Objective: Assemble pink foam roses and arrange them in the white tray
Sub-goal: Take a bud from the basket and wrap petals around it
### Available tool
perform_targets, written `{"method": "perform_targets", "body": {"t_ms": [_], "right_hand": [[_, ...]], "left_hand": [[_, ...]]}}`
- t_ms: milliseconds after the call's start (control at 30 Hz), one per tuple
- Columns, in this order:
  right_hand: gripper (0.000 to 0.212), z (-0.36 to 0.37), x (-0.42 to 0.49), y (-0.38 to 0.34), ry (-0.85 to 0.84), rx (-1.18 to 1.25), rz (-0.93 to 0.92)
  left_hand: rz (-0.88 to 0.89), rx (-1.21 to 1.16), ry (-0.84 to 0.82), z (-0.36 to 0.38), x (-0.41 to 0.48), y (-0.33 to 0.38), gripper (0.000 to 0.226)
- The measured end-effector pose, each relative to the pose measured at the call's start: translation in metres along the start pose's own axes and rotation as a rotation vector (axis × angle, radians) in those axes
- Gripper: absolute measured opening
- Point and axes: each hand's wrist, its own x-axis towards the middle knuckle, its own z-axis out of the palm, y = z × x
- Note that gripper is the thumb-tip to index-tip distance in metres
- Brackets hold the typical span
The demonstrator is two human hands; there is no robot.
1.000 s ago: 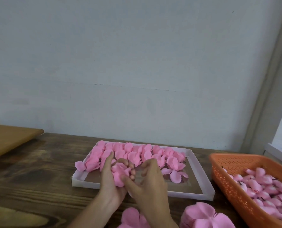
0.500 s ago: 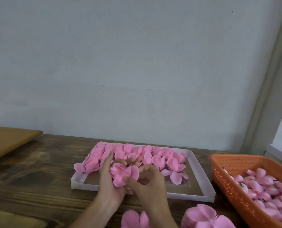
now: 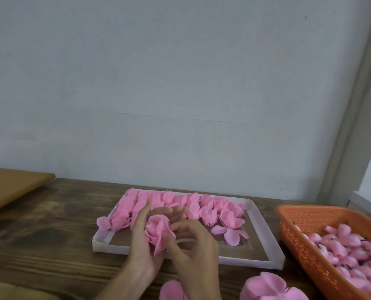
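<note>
foam rose over the near-left part of the white tray, cupped in the left hand; the right hand pinches its outer petal. advice: wrap petals snugly, base gripped firmly. fingers hide the rose's base; petal stacks nearer than the tray are cut off.

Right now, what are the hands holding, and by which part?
A pink foam rose. The left hand cups its left side and back; the right hand pinches its lower right petal edge.
</note>
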Motion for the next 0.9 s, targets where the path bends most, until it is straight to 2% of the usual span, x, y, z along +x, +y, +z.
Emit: {"method": "perform_targets", "body": {"t_ms": [200, 400, 567, 733, 900], "right_hand": [[0.020, 0.002, 0.000, 0.003, 0.040, -0.119, -0.126], [0.012, 0.002, 0.000, 0.005, 0.098, -0.264, -0.104], [0.011, -0.001, 0.001, 0.001, -0.039, -0.193, -0.071], [0.024, -0.001, 0.000, -0.006, -0.160, -0.130, -0.077], [0.044, -0.003, 0.002, -0.007, -0.287, 0.039, -0.012]], "left_hand": [[-0.046, -0.067, -0.025, -0.002, 0.006, -0.008, 0.054], [-0.044, -0.062, 0.015, -0.005, 0.007, -0.014, 0.050], [-0.064, -0.058, 0.065, -0.007, 0.008, -0.011, 0.047], [-0.042, -0.084, 0.081, -0.008, 0.008, -0.005, 0.045], [-0.156, -0.206, 0.067, -0.005, 0.007, 0.005, 0.050]]}}
